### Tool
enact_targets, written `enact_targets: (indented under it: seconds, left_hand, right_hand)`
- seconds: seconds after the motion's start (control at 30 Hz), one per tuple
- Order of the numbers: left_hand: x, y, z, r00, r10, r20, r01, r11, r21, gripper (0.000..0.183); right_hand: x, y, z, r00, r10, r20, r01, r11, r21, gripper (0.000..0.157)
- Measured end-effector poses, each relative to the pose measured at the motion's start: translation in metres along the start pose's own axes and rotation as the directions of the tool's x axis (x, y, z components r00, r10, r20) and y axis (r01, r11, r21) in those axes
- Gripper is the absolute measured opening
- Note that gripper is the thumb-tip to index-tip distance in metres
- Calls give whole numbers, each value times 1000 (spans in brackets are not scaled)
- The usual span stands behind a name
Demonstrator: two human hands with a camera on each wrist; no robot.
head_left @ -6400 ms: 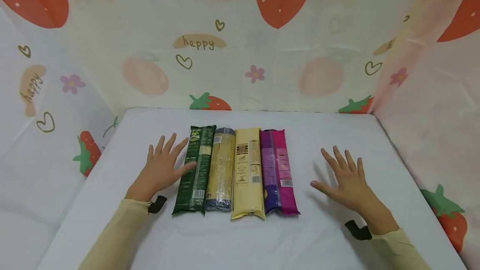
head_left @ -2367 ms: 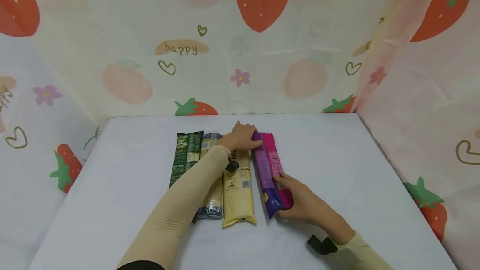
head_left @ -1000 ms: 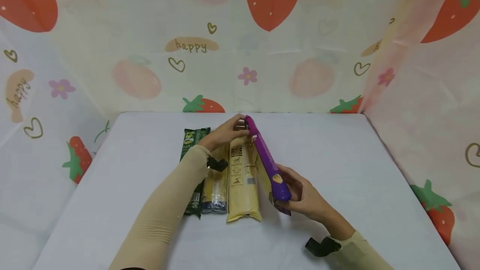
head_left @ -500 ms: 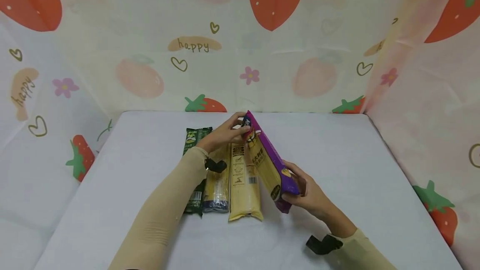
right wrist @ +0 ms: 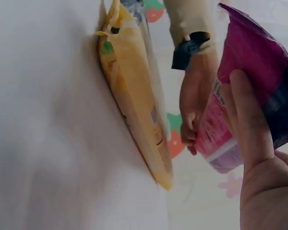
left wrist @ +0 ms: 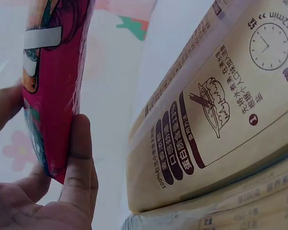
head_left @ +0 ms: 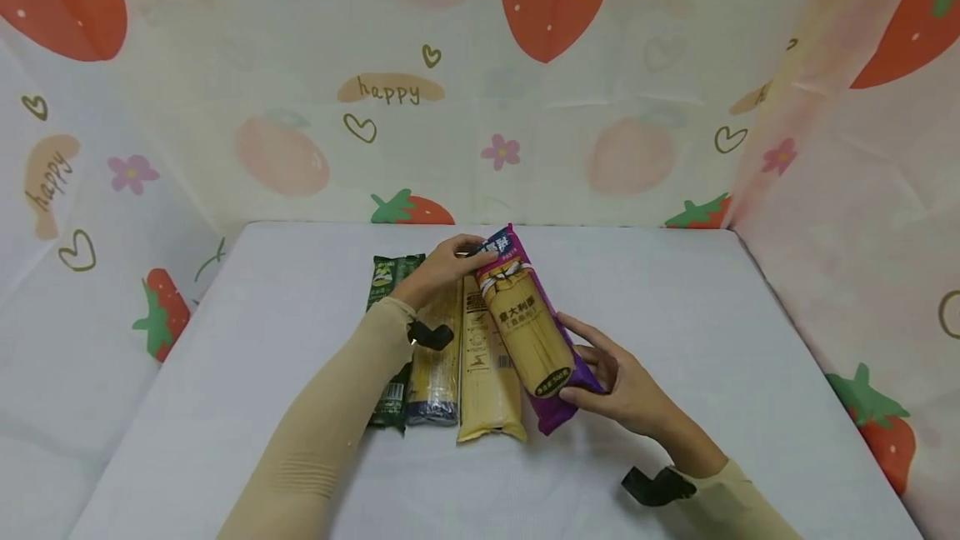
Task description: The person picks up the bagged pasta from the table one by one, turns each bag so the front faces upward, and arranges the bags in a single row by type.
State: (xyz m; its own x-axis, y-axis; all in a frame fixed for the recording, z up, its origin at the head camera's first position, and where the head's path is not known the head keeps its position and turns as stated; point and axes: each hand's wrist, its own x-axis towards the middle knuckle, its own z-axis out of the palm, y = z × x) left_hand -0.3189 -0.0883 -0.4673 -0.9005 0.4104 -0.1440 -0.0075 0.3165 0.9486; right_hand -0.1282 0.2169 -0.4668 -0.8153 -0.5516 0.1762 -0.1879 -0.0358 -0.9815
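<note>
A purple and pink pasta packet (head_left: 528, 327) is held up at a slant with its window side showing. My left hand (head_left: 444, 267) pinches its far end between thumb and fingers; in the left wrist view, fingers (left wrist: 79, 163) and thumb lie on either side of the pink end. At the near end, my right hand (head_left: 630, 390) grips the lower corner, and the right wrist view shows fingers (right wrist: 249, 115) along its pink side. Just left of it, a cream packet (head_left: 491, 398) lies on the table, partly overlapped by the held packet in the head view.
Left of the cream packet lie a clear packet of pale strands (head_left: 433, 382) with blue ends and a dark green packet (head_left: 392, 402), both partly behind my left arm. The white table (head_left: 637, 290) meets strawberry-print cloth walls (head_left: 420, 157) at the back and sides.
The purple and pink packet, earlier lying barcode side up at the right end of the row, has been lifted by both hands, tipped on edge and turned to show its window side.
</note>
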Motion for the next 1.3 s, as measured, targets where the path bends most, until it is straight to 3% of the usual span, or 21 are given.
enact_targets:
  seconds: [0.1,0.2,0.27,0.37,0.53,0.67,0.9,1.13,1.3]
  left_hand:
    - [-2,2,-5,995,11,97,-1,994,-107,65]
    - [-6,7,-12,973,-7,229,63,969,-239,67]
    - [-8,10,-15,957,-23,289,104,958,-268,74]
    - [-9,11,-17,947,-39,319,130,953,-272,82]
    - [-6,8,-13,971,-3,238,67,962,-264,86]
    - [-6,5,-6,986,11,165,30,969,-246,83]
    - [-7,7,13,996,65,65,-53,983,-178,78]
    - [-1,18,33,991,125,-55,-131,981,-144,44]
    - [3,20,46,994,101,-51,-109,976,-188,47]
  right_hand:
    - [-2,2,1,1000,10,-2,-10,1000,3,95]
    - [-4,5,1,1000,-3,12,3,1000,25,96]
    - [-4,7,1,1000,-6,14,5,999,45,96]
    - [-4,9,2,1000,13,-24,-12,1000,16,96]
    - [-2,10,5,981,63,-183,-93,982,-165,95]
    - [-2,11,6,966,88,-244,-142,966,-217,91]
    - [-4,11,7,965,119,-232,-174,956,-235,85]
    - [0,9,1,961,116,-253,-171,963,-208,82]
    - [1,10,-1,951,121,-284,-176,968,-180,81]
